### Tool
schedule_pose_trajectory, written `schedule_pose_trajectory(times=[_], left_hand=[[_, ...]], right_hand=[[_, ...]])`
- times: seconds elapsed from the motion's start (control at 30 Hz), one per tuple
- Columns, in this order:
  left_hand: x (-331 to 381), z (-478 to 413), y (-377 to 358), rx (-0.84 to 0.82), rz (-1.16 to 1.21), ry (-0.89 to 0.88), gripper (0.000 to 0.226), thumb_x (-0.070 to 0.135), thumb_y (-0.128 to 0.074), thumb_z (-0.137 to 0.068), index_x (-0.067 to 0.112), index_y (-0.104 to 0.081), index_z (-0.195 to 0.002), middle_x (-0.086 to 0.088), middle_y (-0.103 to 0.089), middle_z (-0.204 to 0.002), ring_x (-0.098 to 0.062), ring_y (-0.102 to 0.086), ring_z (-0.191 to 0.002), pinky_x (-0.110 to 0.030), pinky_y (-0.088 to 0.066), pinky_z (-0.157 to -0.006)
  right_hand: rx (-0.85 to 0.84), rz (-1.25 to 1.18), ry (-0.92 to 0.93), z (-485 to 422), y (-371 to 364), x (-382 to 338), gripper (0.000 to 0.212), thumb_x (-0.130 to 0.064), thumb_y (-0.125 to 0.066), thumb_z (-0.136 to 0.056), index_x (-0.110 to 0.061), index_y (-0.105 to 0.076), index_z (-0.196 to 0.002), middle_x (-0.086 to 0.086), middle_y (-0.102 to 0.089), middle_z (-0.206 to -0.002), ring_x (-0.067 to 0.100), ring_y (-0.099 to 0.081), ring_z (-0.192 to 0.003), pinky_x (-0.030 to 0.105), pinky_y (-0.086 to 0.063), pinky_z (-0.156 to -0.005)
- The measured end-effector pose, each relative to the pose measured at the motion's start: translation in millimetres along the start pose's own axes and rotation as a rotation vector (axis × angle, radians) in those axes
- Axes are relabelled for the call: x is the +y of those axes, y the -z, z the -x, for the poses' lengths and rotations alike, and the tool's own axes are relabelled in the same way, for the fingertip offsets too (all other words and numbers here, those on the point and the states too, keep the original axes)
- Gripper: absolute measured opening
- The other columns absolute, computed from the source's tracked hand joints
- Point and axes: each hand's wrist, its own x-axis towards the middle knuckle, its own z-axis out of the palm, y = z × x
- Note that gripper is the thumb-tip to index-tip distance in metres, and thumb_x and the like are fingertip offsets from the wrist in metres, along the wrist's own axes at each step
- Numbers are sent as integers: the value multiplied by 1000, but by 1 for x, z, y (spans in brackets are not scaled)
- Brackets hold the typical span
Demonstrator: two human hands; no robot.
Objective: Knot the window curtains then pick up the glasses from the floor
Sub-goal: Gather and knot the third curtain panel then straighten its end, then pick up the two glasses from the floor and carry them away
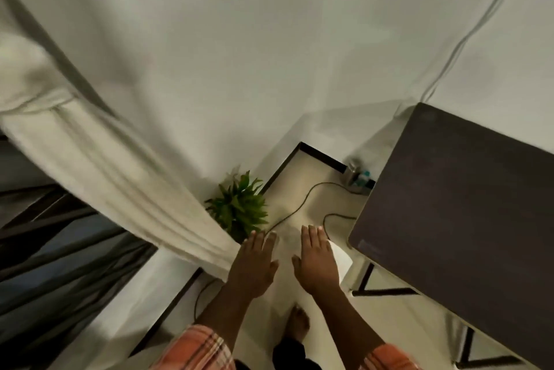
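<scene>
Cream curtain looks knotted already; left hand and right hand hover flat, fingers apart, empty; likely glasses on the floor not yet lifted.

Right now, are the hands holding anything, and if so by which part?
Nothing is held. The left hand and the right hand are both open with straight fingers, gripping neither the curtain nor anything else.

Cream fabric window curtain, gathered into one thick bunch
Hangs slanting floorward; blurry greyish glasses stand on the floor.
</scene>
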Motion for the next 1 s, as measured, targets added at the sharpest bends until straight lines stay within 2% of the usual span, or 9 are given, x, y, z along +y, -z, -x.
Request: schedule_pose_trajectory(times=[0.2, 0.37, 0.6, 0.8, 1.0], left_hand=[[-1, -61, -19, -59, 63, 9, 66, 41, -34, -100, 19, 0, -152, -6, -6, -160, -25, 0, -147, -36, -5, -118], [-25, -107, -59, -103, 58, 33, 68, 39, -35, -100, 16, 2, -152, -7, -6, -160, -24, -2, -147, -35, -6, -118], [-64, -179, -181, -226, 96, 63, 72, 40, -38, -99, 12, 2, -152, -8, -4, -160, -22, -3, -147, -34, -10, -120], [-84, -240, -265, -221, 151, 93, 73, 38, -43, -98, 15, 0, -152, -9, -8, -159, -23, -10, -146, -33, -17, -116], [-108, -312, -357, -223, 159, 154, 76, 40, -47, -96, 12, -3, -152, -11, -13, -158, -25, -20, -144, -34, -25, -113]], right_hand=[[-19, -55, -64, -51, -9, 30, 72, -38, -44, -98, -14, -5, -153, 6, -5, -162, 24, 4, -149, 37, -7, -121], [-43, -120, -164, -99, -52, 53, 72, -37, -44, -98, -12, -4, -153, 7, -6, -161, 24, 4, -149, 35, -9, -120], [-126, -128, -270, -153, -187, 92, 75, -38, -43, -98, -11, -1, -153, 8, -2, -162, 26, 5, -148, 36, -11, -120], [-141, -145, -297, -202, -275, 119, 75, -38, -45, -98, -9, -4, -153, 9, -4, -161, 28, 5, -148, 38, -9, -120], [-143, -177, -329, -264, -358, 156, 80, -42, -46, -97, -10, 1, -153, 6, 2, -162, 24, 9, -148, 36, -7, -121]])
